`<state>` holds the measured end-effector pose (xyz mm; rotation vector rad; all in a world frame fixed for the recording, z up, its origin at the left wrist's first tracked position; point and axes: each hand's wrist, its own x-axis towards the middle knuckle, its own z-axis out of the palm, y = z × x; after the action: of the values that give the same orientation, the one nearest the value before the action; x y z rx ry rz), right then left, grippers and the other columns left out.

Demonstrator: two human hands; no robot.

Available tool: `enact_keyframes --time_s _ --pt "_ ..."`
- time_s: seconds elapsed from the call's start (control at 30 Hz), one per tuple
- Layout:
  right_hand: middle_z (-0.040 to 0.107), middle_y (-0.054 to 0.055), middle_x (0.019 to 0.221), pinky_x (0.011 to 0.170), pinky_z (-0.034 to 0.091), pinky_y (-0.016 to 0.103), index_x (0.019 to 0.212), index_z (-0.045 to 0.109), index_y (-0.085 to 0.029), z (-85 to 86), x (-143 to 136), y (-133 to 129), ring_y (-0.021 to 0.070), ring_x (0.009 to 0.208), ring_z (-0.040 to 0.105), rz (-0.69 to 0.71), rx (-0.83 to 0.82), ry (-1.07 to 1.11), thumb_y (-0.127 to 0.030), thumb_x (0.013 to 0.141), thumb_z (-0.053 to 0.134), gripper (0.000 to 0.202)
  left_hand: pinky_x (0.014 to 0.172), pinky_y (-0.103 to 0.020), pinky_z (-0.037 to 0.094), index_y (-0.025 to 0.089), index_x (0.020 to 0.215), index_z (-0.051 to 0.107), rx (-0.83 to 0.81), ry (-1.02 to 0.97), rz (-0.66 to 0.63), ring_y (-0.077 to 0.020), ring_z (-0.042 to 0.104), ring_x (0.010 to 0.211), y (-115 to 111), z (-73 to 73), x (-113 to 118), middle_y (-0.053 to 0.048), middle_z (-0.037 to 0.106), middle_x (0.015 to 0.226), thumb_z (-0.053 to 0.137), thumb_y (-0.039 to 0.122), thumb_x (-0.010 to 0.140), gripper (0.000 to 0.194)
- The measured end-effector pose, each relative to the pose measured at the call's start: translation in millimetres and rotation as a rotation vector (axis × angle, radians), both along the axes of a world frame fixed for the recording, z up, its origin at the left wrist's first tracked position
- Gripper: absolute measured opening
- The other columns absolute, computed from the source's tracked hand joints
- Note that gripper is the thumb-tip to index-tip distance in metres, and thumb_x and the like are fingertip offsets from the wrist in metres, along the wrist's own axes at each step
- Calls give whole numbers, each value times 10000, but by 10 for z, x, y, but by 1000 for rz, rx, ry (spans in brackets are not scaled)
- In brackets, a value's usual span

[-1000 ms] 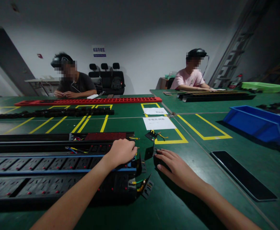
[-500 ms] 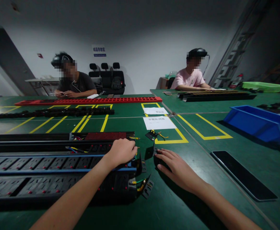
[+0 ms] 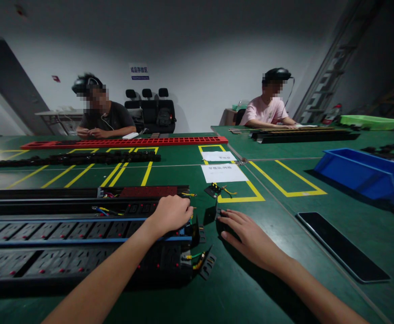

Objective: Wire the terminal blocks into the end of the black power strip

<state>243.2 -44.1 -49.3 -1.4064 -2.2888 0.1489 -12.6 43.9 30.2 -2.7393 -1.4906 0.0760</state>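
Long black socket strips lie side by side on the green table, with a blue-edged one among them. My left hand rests over the right ends of the strips, fingers curled closed; what they hold is hidden. To its right, my right hand has its fingers spread, their tips at a small black end plate that stands upright. Two more black plates hang at the strip ends, one beside yellow and green wires. Another plate with a yellow wire lies farther back.
A phone lies at the right, near a blue bin. Behind are paper labels, a red rack strip, a black chain-like bundle and dark rails. Two people sit across the table.
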Motion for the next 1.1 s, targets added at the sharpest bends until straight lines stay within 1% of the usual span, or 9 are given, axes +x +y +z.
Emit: enact_keyframes --time_s 0.37,0.9,1.1 --pt "640 124 1433 1124 484 546 1355 659 -219 9 -1 3 311 1354 561 5 0 -5 -330 1019 568 365 775 -438 547 189 919 719 13 2 -8 -314 728 866 12 -19 -8 -140 753 895 404 399 1010 389" --pt "626 133 1449 1133 471 559 1365 651 -199 6 3 8 322 1368 546 3 -22 -27 -350 1033 542 381 750 -448 552 184 911 724 18 -1 -8 -333 738 860 12 -15 2 -149 761 900 402 384 1009 391" --pt "636 130 1438 1124 480 548 1354 661 -211 5 -1 2 320 1352 561 2 -6 -9 -340 1023 559 370 771 -440 548 183 911 722 10 -5 -2 -316 735 862 15 -26 -1 -141 753 893 413 389 1007 383"
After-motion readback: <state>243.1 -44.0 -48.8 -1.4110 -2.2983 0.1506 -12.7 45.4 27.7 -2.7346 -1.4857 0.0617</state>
